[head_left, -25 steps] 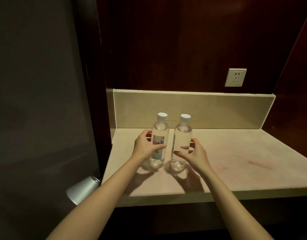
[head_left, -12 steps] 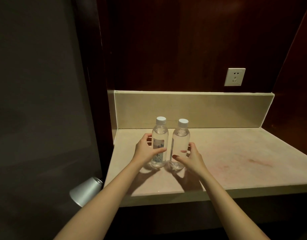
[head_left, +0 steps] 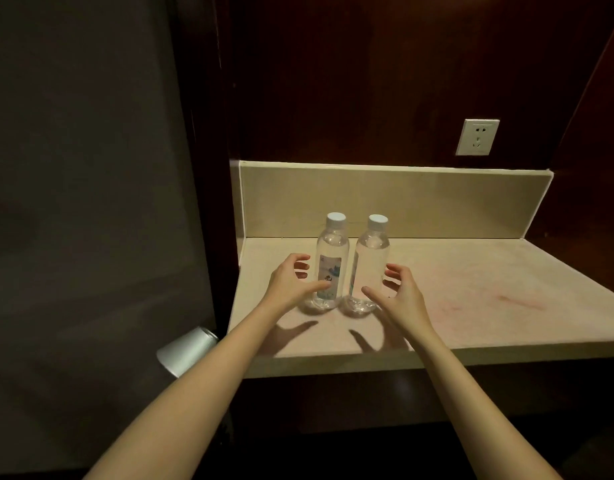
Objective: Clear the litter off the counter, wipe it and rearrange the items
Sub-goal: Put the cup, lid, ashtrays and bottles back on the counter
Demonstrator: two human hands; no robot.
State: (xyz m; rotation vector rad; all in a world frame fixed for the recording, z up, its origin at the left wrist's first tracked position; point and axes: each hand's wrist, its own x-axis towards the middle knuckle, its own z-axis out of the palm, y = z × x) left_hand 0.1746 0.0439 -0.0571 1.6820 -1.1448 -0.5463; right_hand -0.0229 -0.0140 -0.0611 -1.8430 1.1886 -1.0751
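Observation:
Two clear water bottles with white caps stand upright side by side on the beige stone counter (head_left: 472,289), near its left end. The left bottle (head_left: 332,258) carries a blue-and-white label; the right bottle (head_left: 372,261) shows its plain side. My left hand (head_left: 291,284) hovers just left of the labelled bottle, fingers spread and loosely curved, thumb in front of its lower part, gripping nothing. My right hand (head_left: 397,296) hovers just right of the other bottle, fingers apart and off it.
A low beige backsplash (head_left: 420,202) runs behind the counter under dark wood panelling with a white wall socket (head_left: 477,137). A dark panel stands to the left, with a silver metal cone-shaped fitting (head_left: 186,351) beside the counter's front left corner. Faint reddish marks tint the counter's right part.
Both hands held the bottles and moved them back toward the wall; now both hands have let go and drawn slightly away, fingers spread. The bottles stand on their own.

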